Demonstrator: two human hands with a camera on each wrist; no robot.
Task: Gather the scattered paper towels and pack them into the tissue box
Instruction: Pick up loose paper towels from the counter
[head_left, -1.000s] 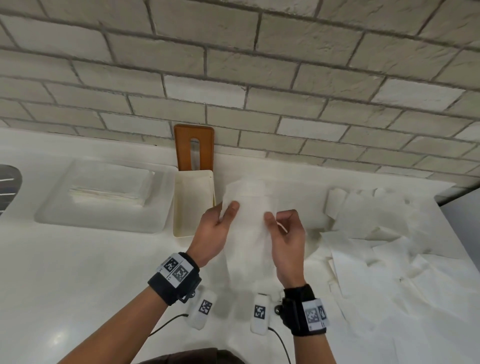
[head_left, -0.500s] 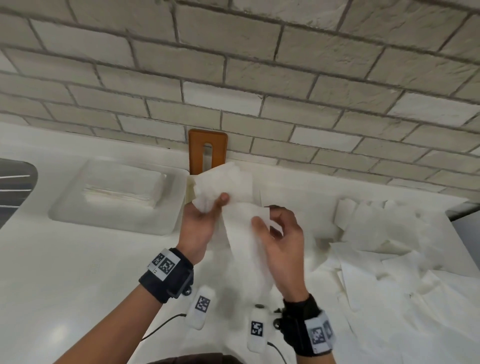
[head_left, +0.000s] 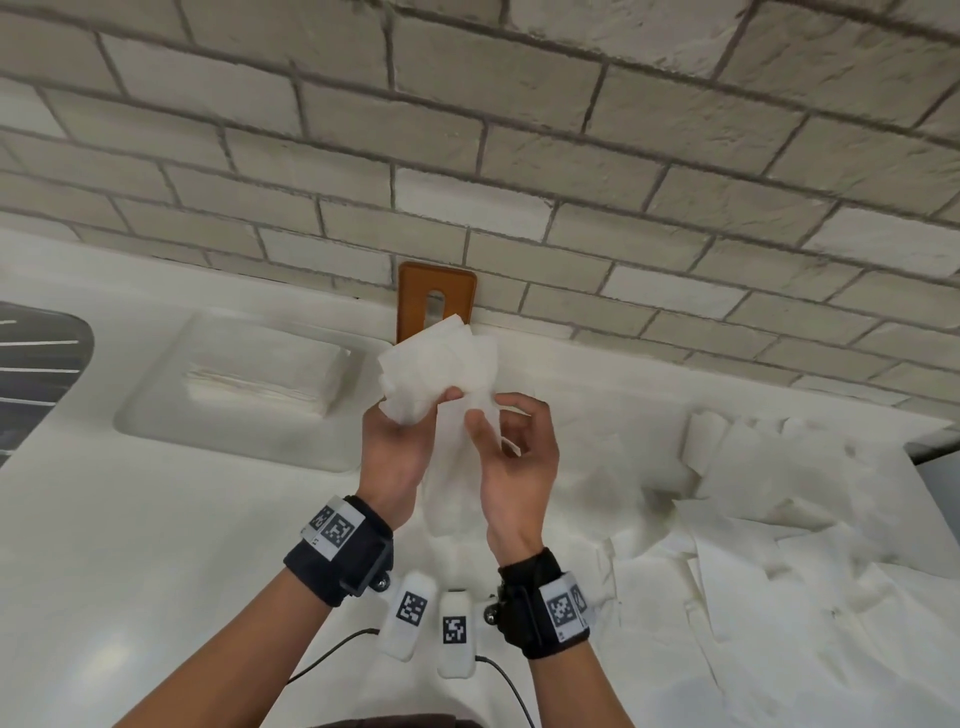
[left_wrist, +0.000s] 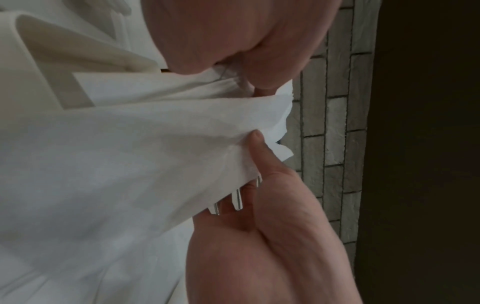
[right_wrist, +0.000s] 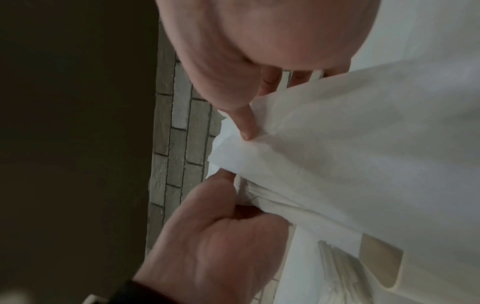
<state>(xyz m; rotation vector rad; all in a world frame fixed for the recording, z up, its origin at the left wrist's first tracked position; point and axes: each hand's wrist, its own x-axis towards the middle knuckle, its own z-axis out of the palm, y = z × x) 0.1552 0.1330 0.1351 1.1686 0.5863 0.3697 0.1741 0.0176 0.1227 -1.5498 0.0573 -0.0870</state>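
I hold one white paper towel (head_left: 441, 364) up in front of the wall with both hands. My left hand (head_left: 439, 402) pinches its bunched, folded-over top between thumb and fingers. My right hand (head_left: 491, 415) pinches the sheet just to the right, thumb on the front. The rest of the towel hangs down between my wrists. The cream tissue box (left_wrist: 39, 65) stands behind the towel and is hidden in the head view; a corner of the tissue box (right_wrist: 379, 255) shows in the right wrist view. Its orange lid (head_left: 436, 291) leans on the wall.
Scattered paper towels (head_left: 779, 519) cover the white counter (head_left: 130, 545) to the right. A clear tray (head_left: 171, 410) at the left holds a flat stack of towels (head_left: 249, 382). A brick wall (head_left: 519, 156) runs along the back. A dark sink edge (head_left: 41, 353) lies far left.
The towel, held spread flat a second ago, has had its top folded and bunched over to the left in my left hand. Both hands have risen toward the wall.
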